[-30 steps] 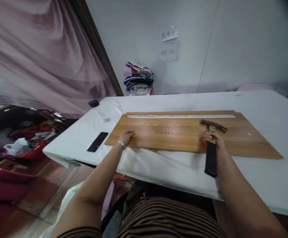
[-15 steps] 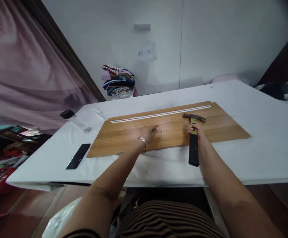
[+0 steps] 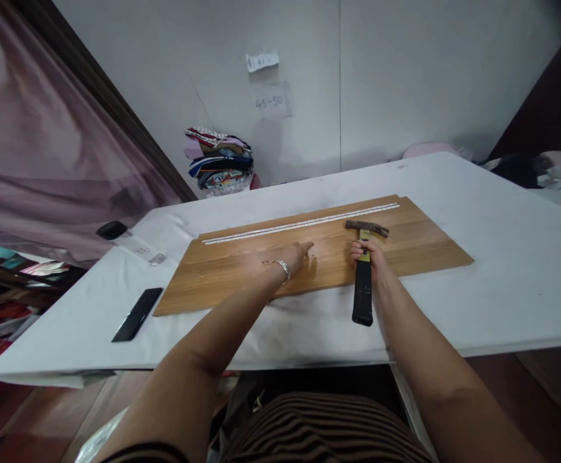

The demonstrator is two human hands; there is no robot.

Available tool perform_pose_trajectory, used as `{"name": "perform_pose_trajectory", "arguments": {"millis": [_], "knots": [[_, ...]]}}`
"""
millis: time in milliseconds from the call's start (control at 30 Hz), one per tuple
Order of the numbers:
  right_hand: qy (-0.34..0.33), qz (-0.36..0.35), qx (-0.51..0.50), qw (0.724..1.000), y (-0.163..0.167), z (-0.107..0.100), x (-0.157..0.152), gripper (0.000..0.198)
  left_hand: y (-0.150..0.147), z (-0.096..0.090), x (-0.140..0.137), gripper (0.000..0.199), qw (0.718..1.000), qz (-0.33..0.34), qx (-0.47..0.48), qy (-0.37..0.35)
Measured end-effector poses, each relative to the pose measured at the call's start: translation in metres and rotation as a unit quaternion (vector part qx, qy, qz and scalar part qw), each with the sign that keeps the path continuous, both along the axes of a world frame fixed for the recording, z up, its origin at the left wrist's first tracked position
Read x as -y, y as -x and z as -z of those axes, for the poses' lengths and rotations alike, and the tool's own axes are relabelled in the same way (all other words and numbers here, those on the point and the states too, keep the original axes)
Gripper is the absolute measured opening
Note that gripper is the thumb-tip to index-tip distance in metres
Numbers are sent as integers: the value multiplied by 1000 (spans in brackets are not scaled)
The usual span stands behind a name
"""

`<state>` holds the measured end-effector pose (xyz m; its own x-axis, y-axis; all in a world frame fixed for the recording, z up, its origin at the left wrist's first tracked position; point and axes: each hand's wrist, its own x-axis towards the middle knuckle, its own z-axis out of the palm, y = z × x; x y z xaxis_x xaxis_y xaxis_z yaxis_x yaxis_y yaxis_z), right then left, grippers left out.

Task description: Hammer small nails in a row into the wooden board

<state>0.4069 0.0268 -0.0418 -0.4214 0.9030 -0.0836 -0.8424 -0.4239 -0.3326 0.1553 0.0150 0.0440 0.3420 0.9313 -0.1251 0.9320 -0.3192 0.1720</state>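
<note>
A wood-grain board (image 3: 227, 276) lies on the white-covered table, with two thin white strips (image 3: 304, 224) along its far side. My left hand (image 3: 296, 258), wearing a silver bracelet, is low over the middle of the board. Its fingers are bent together at a row of small dark points (image 3: 313, 256); whether these are nails or holes, and what the fingertips hold, is too small to tell. Over the board's near edge, my right hand (image 3: 371, 252) grips a claw hammer (image 3: 363, 283) just below its head, the black handle end hanging toward me.
Left of the board lie a dark phone-like slab (image 3: 137, 315) and a clear container with a black cap (image 3: 111, 229). Folded clothes (image 3: 221, 161) are stacked by the back wall. A pink curtain (image 3: 58, 128) hangs at the left.
My left hand has shifted right along the board and now covers part of the row of dark points. The hammer stays in my right hand, and the view has turned slightly right.
</note>
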Motion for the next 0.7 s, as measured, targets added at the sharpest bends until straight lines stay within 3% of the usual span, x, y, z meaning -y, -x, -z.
{"name": "perform_pose_trajectory", "arguments": {"millis": [200,367,467,700], "knots": [[26,49,-6,998,5,6,-3,30,-2,-2,-3,62,999,4,-30,23],[22,32,15,999,3,7,-5,30,-4,-5,-5,63,999,8,-44,26],[22,56,12,998,4,7,-4,30,-6,-5,-6,67,998,19,-57,30],[21,20,19,999,1,-1,0,29,-4,9,-5,59,996,-22,81,5]]}}
